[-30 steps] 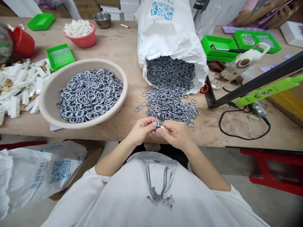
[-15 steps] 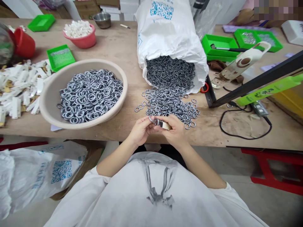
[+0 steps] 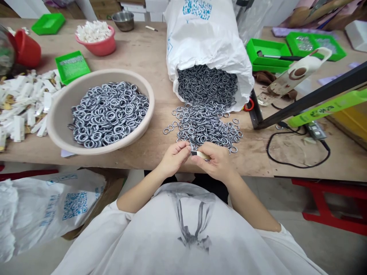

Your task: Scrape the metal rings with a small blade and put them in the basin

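At the table's front edge, my left hand [image 3: 175, 157] pinches a grey ring, mostly hidden by the fingertips. My right hand [image 3: 215, 159] is closed around a small cream-handled tool [image 3: 203, 155] with a dark end, whose exact kind I cannot make out. The dark end points at the left fingertips and meets the ring there. Just behind both hands lies a loose pile of grey rings [image 3: 206, 126], spilling from the mouth of a white sack [image 3: 206, 42]. Left of the hands, a wide beige basin [image 3: 149, 114] holds many more such rings.
White plastic pieces [image 3: 25, 99] are heaped at the left, near a green tray [image 3: 85, 68] and a pink bowl [image 3: 106, 47]. On the right stand a black metal bar [image 3: 309, 99], a clear bottle [image 3: 282, 88] and a power strip [image 3: 315, 131] with a looping black cable.
My left fingers have closed further over the ring, which showed more clearly before. My right hand has shifted slightly right with the tool. The camera view has moved a little.
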A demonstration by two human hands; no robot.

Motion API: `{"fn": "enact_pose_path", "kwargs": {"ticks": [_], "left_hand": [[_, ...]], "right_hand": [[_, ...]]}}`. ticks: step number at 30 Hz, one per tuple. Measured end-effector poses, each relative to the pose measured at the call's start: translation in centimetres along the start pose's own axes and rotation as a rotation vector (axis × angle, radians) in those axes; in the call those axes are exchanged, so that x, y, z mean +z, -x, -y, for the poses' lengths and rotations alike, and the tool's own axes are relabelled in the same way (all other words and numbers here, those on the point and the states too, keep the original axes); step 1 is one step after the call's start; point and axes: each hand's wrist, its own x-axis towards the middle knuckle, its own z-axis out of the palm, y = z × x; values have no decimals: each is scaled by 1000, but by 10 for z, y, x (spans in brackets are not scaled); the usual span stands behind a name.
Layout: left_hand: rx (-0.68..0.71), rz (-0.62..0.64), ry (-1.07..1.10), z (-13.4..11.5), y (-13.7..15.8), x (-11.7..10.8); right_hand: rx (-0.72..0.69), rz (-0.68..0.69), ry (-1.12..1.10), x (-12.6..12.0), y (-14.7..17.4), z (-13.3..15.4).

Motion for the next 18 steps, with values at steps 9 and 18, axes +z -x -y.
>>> {"fn": "enact_pose_path", "kwargs": {"ticks": [9, 18], "left_hand": [[35, 136, -203, -1, 0, -10], [43, 254, -315, -8, 12, -16]], "right_hand": [[3, 78, 30, -8, 2, 10], [239, 20, -26, -5, -15, -26]]}}
